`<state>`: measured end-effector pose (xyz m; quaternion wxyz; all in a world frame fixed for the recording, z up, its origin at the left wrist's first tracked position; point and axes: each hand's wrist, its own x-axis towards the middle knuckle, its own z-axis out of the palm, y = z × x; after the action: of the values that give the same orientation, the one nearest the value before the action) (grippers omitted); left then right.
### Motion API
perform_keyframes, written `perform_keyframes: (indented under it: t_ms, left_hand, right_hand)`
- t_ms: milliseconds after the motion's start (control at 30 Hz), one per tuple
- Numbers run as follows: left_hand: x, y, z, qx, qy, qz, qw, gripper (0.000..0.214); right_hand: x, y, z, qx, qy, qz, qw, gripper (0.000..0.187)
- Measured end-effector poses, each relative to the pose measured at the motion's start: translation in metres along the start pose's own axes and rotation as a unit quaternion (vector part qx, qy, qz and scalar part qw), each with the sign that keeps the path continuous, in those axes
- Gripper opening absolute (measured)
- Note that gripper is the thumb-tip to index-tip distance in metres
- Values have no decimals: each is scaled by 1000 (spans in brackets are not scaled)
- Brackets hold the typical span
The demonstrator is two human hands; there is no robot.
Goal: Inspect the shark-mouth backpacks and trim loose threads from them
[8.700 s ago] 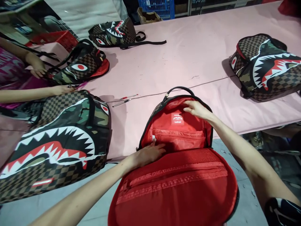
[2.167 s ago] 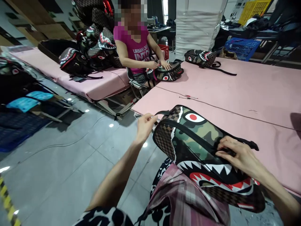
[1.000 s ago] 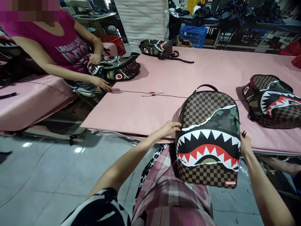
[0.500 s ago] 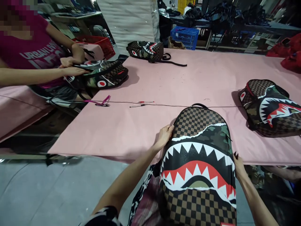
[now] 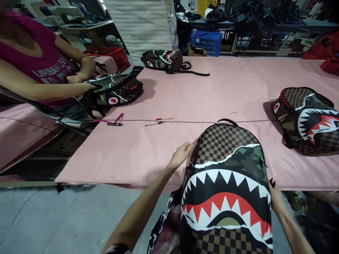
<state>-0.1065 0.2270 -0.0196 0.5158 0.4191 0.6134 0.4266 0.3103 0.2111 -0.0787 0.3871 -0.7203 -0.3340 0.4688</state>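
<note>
A backpack with a brown-black check, camouflage and a printed shark mouth stands upright in front of me, against the table's near edge. My left hand is closed on its upper left side, beside the zipper edge. Low on the opposite side, my right hand grips the bag's edge, most of its fingers hidden behind it. Small dark pointed tips show at the right fingers; I cannot make out what they are. The bag's carry handle rises at the top.
Similar backpacks lie on the pink table: one at right, one at the back. Pens and purple-handled snips lie left of centre. A co-worker at left reaches into another backpack.
The backpack has shifted slightly right and down in view, both my hands moving with it. The co-worker's arm now reaches deeper into the other bag.
</note>
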Motion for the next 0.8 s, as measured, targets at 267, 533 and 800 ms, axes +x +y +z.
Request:
perform_keyframes:
  t_ms: [267, 533, 800]
  left_hand:
    - [-83, -33, -6, 96, -131, 55, 985, 12]
    - [-188, 106, -1, 170, -3, 197, 965, 20]
    - [-216, 141, 83, 251, -60, 290, 922, 16]
  right_hand:
    - [-19, -17, 8, 14, -2, -60, 998, 43]
    - [-87, -82, -17, 123, 9, -223, 967, 31]
    - [-242, -145, 2, -162, -265, -529, 790, 24]
